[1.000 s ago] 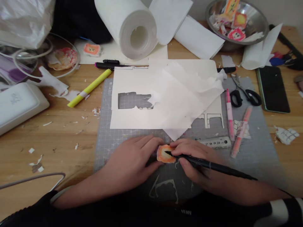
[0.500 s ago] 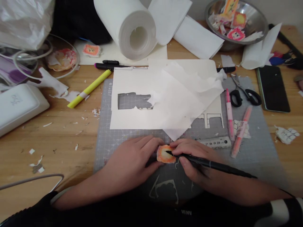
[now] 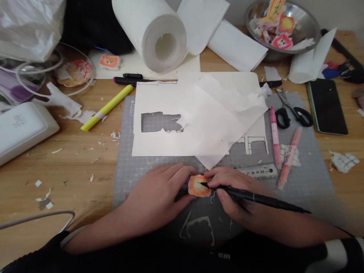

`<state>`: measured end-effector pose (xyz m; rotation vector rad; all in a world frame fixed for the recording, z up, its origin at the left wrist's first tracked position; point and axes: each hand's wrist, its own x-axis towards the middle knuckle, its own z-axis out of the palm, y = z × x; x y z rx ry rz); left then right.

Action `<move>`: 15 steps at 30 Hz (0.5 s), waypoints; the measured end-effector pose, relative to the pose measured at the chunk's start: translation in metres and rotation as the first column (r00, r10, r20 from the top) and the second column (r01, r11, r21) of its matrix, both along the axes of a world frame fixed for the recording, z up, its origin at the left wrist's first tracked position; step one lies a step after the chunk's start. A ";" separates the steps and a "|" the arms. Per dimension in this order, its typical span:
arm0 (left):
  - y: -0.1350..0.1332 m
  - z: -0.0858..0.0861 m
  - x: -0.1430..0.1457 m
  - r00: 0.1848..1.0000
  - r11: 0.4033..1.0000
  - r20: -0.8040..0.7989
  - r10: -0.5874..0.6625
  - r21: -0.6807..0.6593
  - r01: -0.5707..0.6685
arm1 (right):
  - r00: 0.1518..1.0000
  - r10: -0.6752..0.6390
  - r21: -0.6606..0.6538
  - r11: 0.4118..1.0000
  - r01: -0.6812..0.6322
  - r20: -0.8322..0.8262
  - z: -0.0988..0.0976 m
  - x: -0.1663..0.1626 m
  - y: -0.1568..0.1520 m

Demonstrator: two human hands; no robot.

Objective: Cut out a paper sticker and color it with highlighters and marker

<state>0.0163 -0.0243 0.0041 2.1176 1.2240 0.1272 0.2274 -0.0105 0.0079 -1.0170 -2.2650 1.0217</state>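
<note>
Between my hands is a small paper cutout [image 3: 196,190] with an orange border and a pale yellow middle. My left hand [image 3: 163,189] grips its left edge between thumb and fingers. My right hand [image 3: 234,187] is closed round a black pen [image 3: 256,197], whose tip meets the cutout's pale middle. The right fingertips lie close to the cutout's upper right edge; whether they touch it I cannot tell. Under both hands lies a grey cutting mat [image 3: 133,167], with thin paper offcuts [image 3: 203,220] in front of the cutout.
Cut white card [image 3: 159,146] and tissue [image 3: 218,113] lie beyond my hands. To the right are a steel ruler [image 3: 258,171], pink markers [image 3: 275,140], scissors [image 3: 290,113] and a phone [image 3: 327,106]. A yellow marker [image 3: 110,106] lies left; a metal bowl [image 3: 256,36] stands at the back.
The hands and cutout are almost unmoved. The pen's tip has shifted very slightly on the cutout, and the whole view has moved a little.
</note>
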 end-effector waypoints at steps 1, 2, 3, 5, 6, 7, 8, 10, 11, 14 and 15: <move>0.000 0.000 0.000 1.000 1.000 0.001 0.000 0.001 0.000 | 1.000 -0.003 0.000 1.000 0.003 -0.009 0.000 0.000 0.000; 0.000 0.000 0.000 1.000 1.000 0.003 0.000 0.002 0.000 | 1.000 -0.009 0.001 1.000 0.009 -0.022 0.000 0.000 0.000; 0.000 0.000 0.000 1.000 1.000 0.004 0.000 0.002 0.000 | 0.999 -0.014 -0.002 1.000 0.014 -0.030 -0.001 0.000 -0.001; 0.000 0.000 0.000 1.000 1.000 0.007 0.002 0.000 -0.002 | 0.999 -0.017 -0.007 1.000 0.017 -0.032 -0.001 -0.001 -0.001; 0.000 0.000 0.000 1.000 1.000 0.007 0.001 -0.003 -0.001 | 0.999 -0.019 -0.005 1.000 0.018 -0.030 -0.001 -0.001 -0.002; 0.000 0.000 0.000 1.000 1.000 0.006 -0.001 -0.006 0.001 | 1.000 -0.019 -0.004 1.000 0.019 -0.022 -0.001 -0.001 -0.002; 0.000 0.000 0.000 1.000 1.000 0.005 -0.002 -0.007 0.002 | 1.000 -0.019 -0.004 1.000 0.019 -0.016 0.000 -0.001 -0.002; 0.000 0.000 0.000 1.000 1.000 0.003 -0.001 -0.006 0.001 | 1.000 -0.022 -0.007 1.000 0.022 -0.012 0.001 -0.001 -0.001; 0.000 0.000 0.000 1.000 1.000 0.002 -0.001 -0.006 0.001 | 1.000 -0.027 -0.017 0.999 0.027 -0.007 0.002 0.000 -0.001; -0.001 0.000 -0.001 1.000 1.000 0.008 0.005 -0.006 -0.005 | 0.998 -0.063 -0.030 0.998 0.063 -0.006 0.004 0.002 -0.002; -0.001 0.000 -0.001 1.000 1.000 0.009 0.006 -0.009 -0.006 | 0.996 -0.084 -0.028 0.996 0.083 -0.014 0.003 0.003 -0.002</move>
